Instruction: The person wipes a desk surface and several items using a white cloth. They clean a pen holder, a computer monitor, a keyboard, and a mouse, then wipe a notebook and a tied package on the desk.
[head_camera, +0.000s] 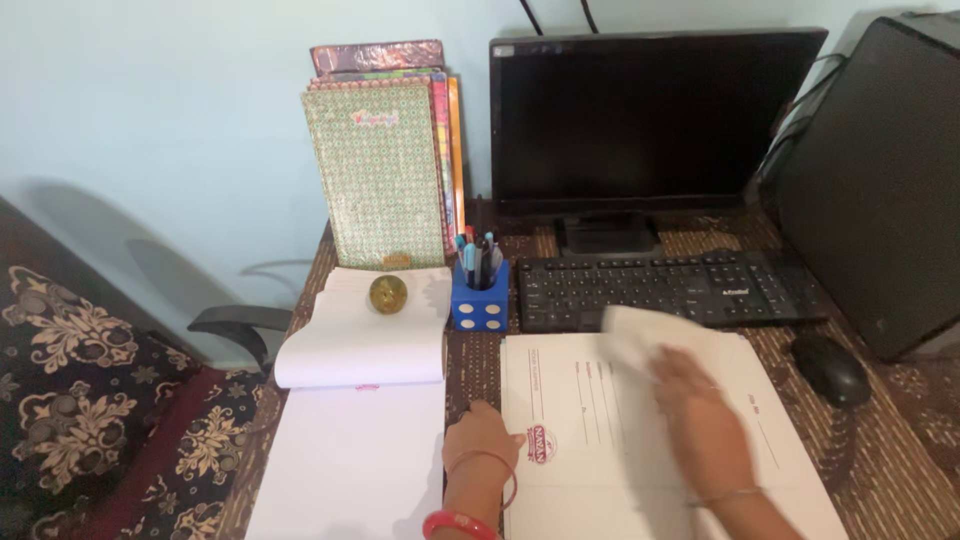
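the white folder (640, 440) lies flat on the desk before the keyboard (665, 290); it is judged light, thin and bendable, best gripped at an edge. its left edge is pressed by the left hand (480, 440), fingers curled. a pale cloth or paper (635, 335), soft and limp, is seemingly held by the blurred right hand (700, 420); its grip cannot be told. several pens are held upright in 1 blue dice-shaped holder (480, 300).
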